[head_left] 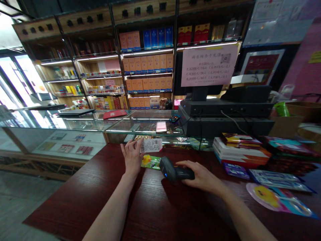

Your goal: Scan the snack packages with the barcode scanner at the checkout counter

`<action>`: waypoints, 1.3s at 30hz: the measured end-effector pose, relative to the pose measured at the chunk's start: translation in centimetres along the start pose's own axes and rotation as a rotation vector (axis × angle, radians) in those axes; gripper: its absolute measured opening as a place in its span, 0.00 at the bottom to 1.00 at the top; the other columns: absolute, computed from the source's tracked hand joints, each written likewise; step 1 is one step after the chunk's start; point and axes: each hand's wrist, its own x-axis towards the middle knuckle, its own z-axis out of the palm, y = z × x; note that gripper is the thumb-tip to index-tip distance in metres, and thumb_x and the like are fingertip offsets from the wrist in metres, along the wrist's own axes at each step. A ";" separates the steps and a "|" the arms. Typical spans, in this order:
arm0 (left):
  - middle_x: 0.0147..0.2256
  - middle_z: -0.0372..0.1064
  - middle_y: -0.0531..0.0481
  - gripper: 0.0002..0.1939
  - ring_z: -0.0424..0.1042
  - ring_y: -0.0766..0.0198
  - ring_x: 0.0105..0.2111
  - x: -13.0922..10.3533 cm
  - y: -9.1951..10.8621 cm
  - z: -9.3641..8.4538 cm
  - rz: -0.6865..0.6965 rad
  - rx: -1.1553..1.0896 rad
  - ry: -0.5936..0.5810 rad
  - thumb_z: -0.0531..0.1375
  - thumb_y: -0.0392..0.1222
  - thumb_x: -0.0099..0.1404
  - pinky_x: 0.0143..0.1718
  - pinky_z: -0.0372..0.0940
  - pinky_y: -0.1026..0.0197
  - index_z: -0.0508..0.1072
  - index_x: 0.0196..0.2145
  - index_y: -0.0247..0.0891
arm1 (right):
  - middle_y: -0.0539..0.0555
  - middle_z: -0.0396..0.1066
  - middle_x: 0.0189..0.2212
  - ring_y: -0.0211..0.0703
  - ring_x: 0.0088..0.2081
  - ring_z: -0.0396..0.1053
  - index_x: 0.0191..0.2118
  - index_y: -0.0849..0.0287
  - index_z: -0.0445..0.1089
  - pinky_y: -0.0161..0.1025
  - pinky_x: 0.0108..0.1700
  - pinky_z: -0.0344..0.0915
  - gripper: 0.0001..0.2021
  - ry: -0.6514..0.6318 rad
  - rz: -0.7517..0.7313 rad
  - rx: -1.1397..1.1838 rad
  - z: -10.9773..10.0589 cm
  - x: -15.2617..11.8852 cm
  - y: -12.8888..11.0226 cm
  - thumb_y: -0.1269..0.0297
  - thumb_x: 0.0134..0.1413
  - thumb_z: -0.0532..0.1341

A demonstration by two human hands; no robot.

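Note:
My right hand (199, 174) is wrapped round the handle of a black barcode scanner (168, 169), whose head points left and shows a small blue light. My left hand (132, 154) has its fingertips and thumb at the left end of a white printed card (152, 145) with a small square code on it. Just below that card lies a green packet (151, 161) with a yellow duck picture, partly covered by the scanner head. Whether the card and the packet are joined, I cannot tell.
Stacked boxes (240, 152) and flat packets (278, 179) lie on the dark wooden counter (100, 194) at the right. Behind it is a glass display case (140, 115). A monitor with a pink notice (208, 67) stands on a black cash drawer (225, 125). Stocked shelves line the back wall.

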 end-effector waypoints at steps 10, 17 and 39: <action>0.51 0.65 0.41 0.35 0.62 0.46 0.59 -0.1 -0.3 0.4 -0.021 0.008 0.045 0.66 0.35 0.57 0.67 0.43 0.31 0.66 0.61 0.48 | 0.52 0.74 0.52 0.56 0.53 0.69 0.55 0.47 0.73 0.50 0.59 0.61 0.27 0.096 0.039 0.169 -1.9 -0.3 -0.8 0.64 0.46 0.68; 0.52 0.65 0.41 0.33 0.61 0.46 0.59 -0.1 -0.4 0.4 -0.030 0.012 0.050 0.65 0.35 0.58 0.67 0.43 0.31 0.67 0.61 0.48 | 0.52 0.75 0.49 0.53 0.48 0.71 0.54 0.46 0.73 0.46 0.53 0.64 0.25 0.037 0.022 0.054 -1.5 -0.3 0.0 0.64 0.47 0.68; 0.52 0.65 0.40 0.35 0.60 0.45 0.60 -0.1 -0.5 0.5 -0.043 -0.022 0.031 0.66 0.33 0.57 0.67 0.41 0.31 0.67 0.62 0.47 | 0.51 0.73 0.53 0.52 0.52 0.69 0.56 0.48 0.70 0.46 0.55 0.62 0.24 -0.094 0.033 -0.027 -1.7 -0.6 -0.8 0.61 0.51 0.65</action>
